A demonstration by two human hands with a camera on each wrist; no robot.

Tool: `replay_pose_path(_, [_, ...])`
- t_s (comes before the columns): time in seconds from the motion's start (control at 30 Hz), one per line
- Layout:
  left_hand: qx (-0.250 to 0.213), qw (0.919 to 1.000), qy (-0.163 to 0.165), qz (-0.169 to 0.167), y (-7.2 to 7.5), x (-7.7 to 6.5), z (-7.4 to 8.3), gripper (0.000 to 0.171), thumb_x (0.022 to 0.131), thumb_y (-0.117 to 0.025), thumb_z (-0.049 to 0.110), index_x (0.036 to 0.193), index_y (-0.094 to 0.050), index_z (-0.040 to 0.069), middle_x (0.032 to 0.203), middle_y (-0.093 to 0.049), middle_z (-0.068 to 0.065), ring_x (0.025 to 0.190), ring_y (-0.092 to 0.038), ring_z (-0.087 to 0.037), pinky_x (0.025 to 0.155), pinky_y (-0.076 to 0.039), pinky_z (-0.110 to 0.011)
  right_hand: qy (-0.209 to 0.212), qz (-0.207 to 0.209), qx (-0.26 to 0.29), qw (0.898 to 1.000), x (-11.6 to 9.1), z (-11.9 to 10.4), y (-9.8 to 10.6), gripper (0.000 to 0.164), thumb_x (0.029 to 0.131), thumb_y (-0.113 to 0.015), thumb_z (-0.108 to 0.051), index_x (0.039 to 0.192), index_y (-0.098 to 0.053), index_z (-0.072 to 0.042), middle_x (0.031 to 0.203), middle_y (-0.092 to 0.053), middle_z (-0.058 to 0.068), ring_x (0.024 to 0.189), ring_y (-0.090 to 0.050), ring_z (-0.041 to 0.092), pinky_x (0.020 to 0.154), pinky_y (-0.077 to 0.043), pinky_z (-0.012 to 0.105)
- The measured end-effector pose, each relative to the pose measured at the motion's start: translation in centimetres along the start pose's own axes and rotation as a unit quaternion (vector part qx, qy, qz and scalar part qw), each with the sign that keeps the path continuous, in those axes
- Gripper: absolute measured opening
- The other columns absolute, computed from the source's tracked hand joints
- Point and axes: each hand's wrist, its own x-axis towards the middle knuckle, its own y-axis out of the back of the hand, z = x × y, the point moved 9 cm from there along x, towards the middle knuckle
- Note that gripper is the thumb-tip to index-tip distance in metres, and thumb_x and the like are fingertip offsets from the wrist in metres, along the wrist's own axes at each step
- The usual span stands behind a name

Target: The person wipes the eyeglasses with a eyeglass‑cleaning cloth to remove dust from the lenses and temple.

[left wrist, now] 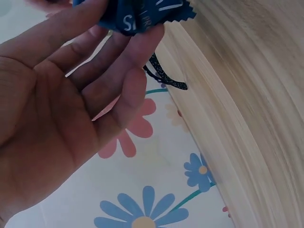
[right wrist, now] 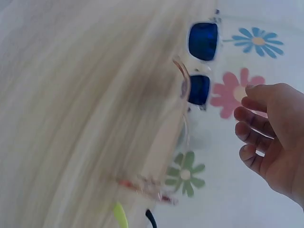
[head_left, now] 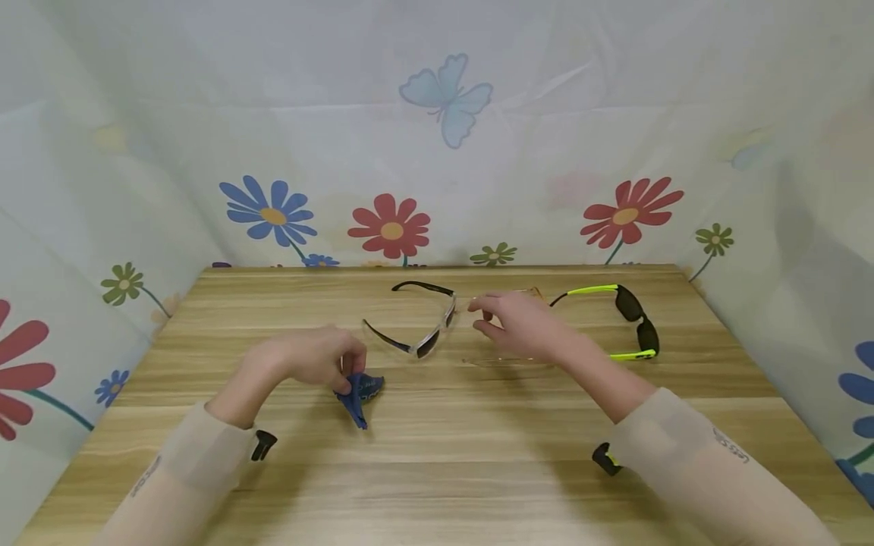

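My left hand [head_left: 310, 356] pinches a small blue cloth [head_left: 362, 390] between thumb and fingers, above the table. In the left wrist view the cloth [left wrist: 147, 12] shows a zigzag edge and white letters. Just beyond it lie white-framed sunglasses [head_left: 427, 345] with black temples, opened out. My right hand [head_left: 522, 326] hovers over a thin, pale-framed pair of glasses [head_left: 508, 360] and hides most of it. The right wrist view shows that hand [right wrist: 280, 142] with loosely bent fingers and nothing in them; those glasses [right wrist: 156, 192] lie apart from it.
Sunglasses with neon yellow temples [head_left: 628, 303] lie unfolded at the right, partly behind my right forearm. All stand on a wood-grain table [head_left: 437, 485]. A flower-printed curtain [head_left: 437, 174] rises behind its back edge and along both sides.
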Motion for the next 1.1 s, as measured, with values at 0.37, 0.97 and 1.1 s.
replay_pose_path(0.37, [-0.032,0.9991,0.023,-0.018,-1.2,-0.3,-2.0,0.028,0.079,-0.082,-0.006,0.084,-0.062,0.012,0.081,-0.061,0.003,0.075,-0.056,-0.011,0.070,-0.049,-0.028,-0.029,0.034,0.035,0.998,-3.8,3.2,2.9,0.018,0.100,-0.070,-0.012,0.116,-0.073,-0.003,0.091,-0.067,0.000,0.071,-0.059,0.010,0.065,-0.051,0.032])
replay_pose_path(0.97, [-0.016,0.9996,0.023,-0.008,-2.4,0.4,-1.6,0.028,0.081,-0.087,0.004,0.089,-0.062,0.012,0.083,-0.059,-0.001,0.075,-0.052,-0.013,0.070,-0.047,-0.030,-0.070,0.125,-0.011,0.990,-9.1,7.0,5.5,0.017,0.094,-0.075,-0.008,0.111,-0.075,-0.003,0.089,-0.067,0.002,0.074,-0.058,0.017,0.064,-0.050,0.037])
replay_pose_path(1.1, [-0.043,0.9989,0.017,-0.007,-2.2,0.1,-1.8,0.029,0.080,-0.088,0.004,0.094,-0.063,0.010,0.089,-0.061,-0.004,0.080,-0.053,-0.015,0.073,-0.048,-0.032,-0.090,0.150,-0.005,0.985,-10.6,8.1,6.3,0.021,0.093,-0.076,-0.006,0.112,-0.075,0.000,0.090,-0.067,0.004,0.081,-0.059,0.024,0.070,-0.051,0.043])
